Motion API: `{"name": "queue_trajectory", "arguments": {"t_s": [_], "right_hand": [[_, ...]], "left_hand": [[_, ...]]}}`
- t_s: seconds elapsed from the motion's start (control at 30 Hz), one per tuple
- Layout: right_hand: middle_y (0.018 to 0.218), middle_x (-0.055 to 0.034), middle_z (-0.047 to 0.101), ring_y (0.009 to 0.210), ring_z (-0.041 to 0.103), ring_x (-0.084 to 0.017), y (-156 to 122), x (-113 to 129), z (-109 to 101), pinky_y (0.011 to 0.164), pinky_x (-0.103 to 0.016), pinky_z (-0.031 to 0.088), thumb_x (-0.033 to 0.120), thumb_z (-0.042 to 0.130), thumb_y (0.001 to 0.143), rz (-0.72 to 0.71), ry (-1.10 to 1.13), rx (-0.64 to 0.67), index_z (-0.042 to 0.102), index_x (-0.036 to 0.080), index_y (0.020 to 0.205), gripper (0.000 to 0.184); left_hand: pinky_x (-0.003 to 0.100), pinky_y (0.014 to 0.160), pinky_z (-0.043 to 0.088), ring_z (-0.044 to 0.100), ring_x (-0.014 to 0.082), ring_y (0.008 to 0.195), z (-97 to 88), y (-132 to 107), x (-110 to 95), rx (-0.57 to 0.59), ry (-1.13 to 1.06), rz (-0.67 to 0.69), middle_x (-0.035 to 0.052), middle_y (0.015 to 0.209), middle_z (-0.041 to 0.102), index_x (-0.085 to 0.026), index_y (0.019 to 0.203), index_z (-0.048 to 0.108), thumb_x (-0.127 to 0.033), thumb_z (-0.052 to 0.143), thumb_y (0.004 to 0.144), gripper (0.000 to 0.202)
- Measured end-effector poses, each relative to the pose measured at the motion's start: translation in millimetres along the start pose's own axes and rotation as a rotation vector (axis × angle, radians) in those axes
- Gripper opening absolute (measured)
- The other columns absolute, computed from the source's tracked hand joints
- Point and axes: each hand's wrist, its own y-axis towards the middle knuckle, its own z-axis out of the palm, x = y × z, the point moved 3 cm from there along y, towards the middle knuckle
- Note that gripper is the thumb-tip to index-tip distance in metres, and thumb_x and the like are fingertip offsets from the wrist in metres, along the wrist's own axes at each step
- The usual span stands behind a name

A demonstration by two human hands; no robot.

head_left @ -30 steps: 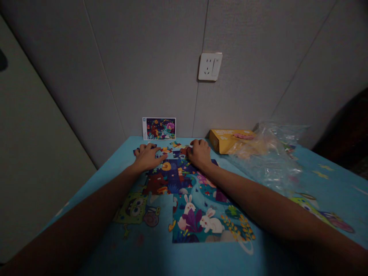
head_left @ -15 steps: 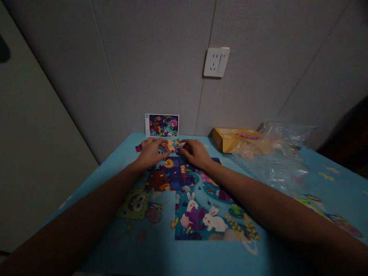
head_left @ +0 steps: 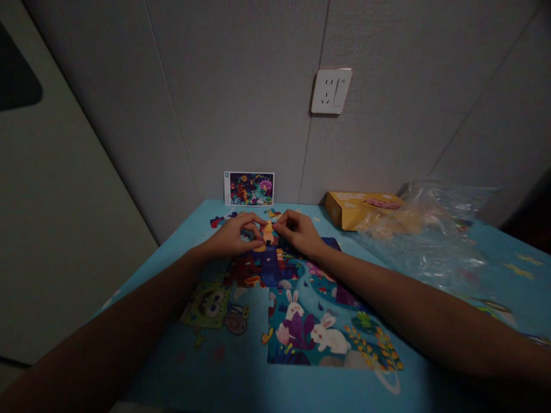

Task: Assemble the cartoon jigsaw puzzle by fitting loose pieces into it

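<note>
Okay so, compared with half a second ago, one puzzle piece (head_left: 269, 234) with a yellow-orange top has been brought nearer, and the two hands have been drawn in closer around it. It looks pinched from both sides: the fingertips of the left hand (head_left: 235, 236) are closed on its left edge, and its right edge seems to be gripped by the right hand (head_left: 301, 232), though the far fingers can't really be made out. The piece is held right by the far edge of the joined puzzle (head_left: 307, 287), and whether it's been pressed in can't be told, since some of that edge is covered by the hands. As for progress, a big chunk is done, honestly: the near right with the white rabbits is filled in, and so is the middle with the brown bear. What's missing, going by the picture card (head_left: 252, 189) propped at the far wall, looks like the near left corner, where the cartoon print (head_left: 209, 307) of the blue tablecloth (head_left: 206, 358) can be seen, plus probably some of the far side. A few loose pieces (head_left: 217, 222) are left lying at the far left, and another small piece (head_left: 272, 213) can be spotted just beyond the hands. Off to the far right, a yellow box (head_left: 365, 207) is partly covered by a clear plastic bag (head_left: 426, 252).
</note>
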Motion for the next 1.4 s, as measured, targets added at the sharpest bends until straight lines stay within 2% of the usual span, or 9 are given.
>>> {"name": "queue_trajectory", "arguments": {"t_s": [0.1, 0.2, 0.27, 0.5, 0.63, 0.9, 1.07, 1.27, 1.4], "right_hand": [[0.054, 0.0033, 0.054, 0.047, 0.045, -0.009, -7.4, 4.1, 11.2, 0.046, -0.022, 0.031, 0.050, 0.071, 0.073, 0.102, 0.125, 0.179, 0.053, 0.017, 0.069, 0.038], [0.054, 0.0022, 0.057, 0.046, 0.045, -0.008, -17.4, 11.0, 22.9, 0.044, -0.021, 0.031, 0.049, 0.076, 0.067, 0.156, 0.132, 0.481, 0.055, 0.016, 0.066, 0.040], [0.055, 0.0018, 0.058, 0.046, 0.046, -0.008, -22.7, 16.4, 26.2, 0.045, -0.020, 0.032, 0.046, 0.077, 0.067, 0.146, 0.083, 0.611, 0.056, 0.015, 0.064, 0.038], [0.054, 0.0037, 0.051, 0.048, 0.043, -0.007, -29.8, 26.3, 29.6, 0.047, -0.021, 0.030, 0.044, 0.074, 0.071, -0.059, -0.074, 0.696, 0.056, 0.015, 0.060, 0.036], [0.055, 0.0040, 0.051, 0.049, 0.042, -0.007, -31.2, 25.0, 32.4, 0.047, -0.021, 0.029, 0.044, 0.073, 0.072, -0.071, -0.061, 0.697, 0.055, 0.015, 0.061, 0.036], [0.052, 0.0060, 0.046, 0.047, 0.038, -0.007, -33.3, 28.1, 36.1, 0.046, -0.021, 0.028, 0.050, 0.073, 0.071, 0.078, 0.080, 0.724, 0.052, 0.016, 0.061, 0.042], [0.048, 0.0077, 0.040, 0.044, 0.032, -0.005, -32.9, 28.8, 36.5, 0.044, -0.021, 0.024, 0.052, 0.069, 0.075, 0.099, 0.133, 0.703, 0.048, 0.017, 0.058, 0.045], [0.052, 0.0038, 0.052, 0.048, 0.043, -0.007, -35.2, 26.6, 39.4, 0.048, -0.021, 0.031, 0.046, 0.074, 0.072, -0.062, -0.027, 0.744, 0.056, 0.015, 0.057, 0.039], [0.053, 0.0041, 0.053, 0.049, 0.046, -0.007, -34.5, 29.4, 38.9, 0.049, -0.021, 0.031, 0.041, 0.076, 0.071, -0.139, -0.105, 0.722, 0.056, 0.015, 0.057, 0.035]], "left_hand": [[0.028, 0.074, 0.048, 0.067, 0.0146, 0.074, 0.3, -3.2, -3.5, 0.162, -0.170, -0.099, -0.0016, 0.073, 0.069, -0.017, 0.092, 0.058, -0.031, 0.075, 0.070, 0.031], [0.020, 0.052, 0.042, 0.063, 0.0111, 0.057, 6.9, -7.5, -3.4, 0.412, -0.289, -0.251, -0.0024, 0.062, 0.066, -0.016, 0.072, 0.056, -0.034, 0.075, 0.068, 0.027], [0.018, 0.046, 0.040, 0.062, 0.0113, 0.052, 12.4, -10.7, -3.5, 0.573, -0.344, -0.336, -0.0028, 0.059, 0.067, -0.017, 0.071, 0.056, -0.034, 0.076, 0.067, 0.027], [0.018, 0.042, 0.042, 0.063, 0.0117, 0.048, 17.6, -15.7, -7.8, 0.768, -0.359, -0.414, -0.0015, 0.064, 0.071, -0.018, 0.075, 0.059, -0.029, 0.077, 0.069, 0.022], [0.019, 0.042, 0.042, 0.063, 0.0120, 0.048, 15.8, -16.6, -8.1, 0.786, -0.376, -0.417, -0.0009, 0.063, 0.072, -0.018, 0.073, 0.059, -0.030, 0.077, 0.069, 0.023], [0.020, 0.043, 0.042, 0.061, 0.0123, 0.046, 8.0, -16.1, -14.5, 0.812, -0.502, -0.447, -0.0027, 0.060, 0.070, -0.019, 0.079, 0.057, -0.036, 0.079, 0.069, 0.030], [0.020, 0.044, 0.040, 0.061, 0.0118, 0.046, 3.3, -14.5, -14.3, 0.735, -0.547, -0.440, -0.0033, 0.061, 0.069, -0.020, 0.080, 0.056, -0.038, 0.080, 0.069, 0.032], [0.021, 0.041, 0.037, 0.056, 0.0119, 0.043, 12.6, -15.3, -20.3, 0.837, -0.247, -0.448, -0.0019, 0.057, 0.066, -0.018, 0.070, 0.061, -0.041, 0.081, 0.064, 0.031], [0.021, 0.041, 0.035, 0.052, 0.0108, 0.040, 12.3, -14.0, -25.1, 0.827, -0.111, -0.426, -0.0047, 0.050, 0.059, -0.018, 0.067, 0.061, -0.038, 0.078, 0.066, 0.026]]}}
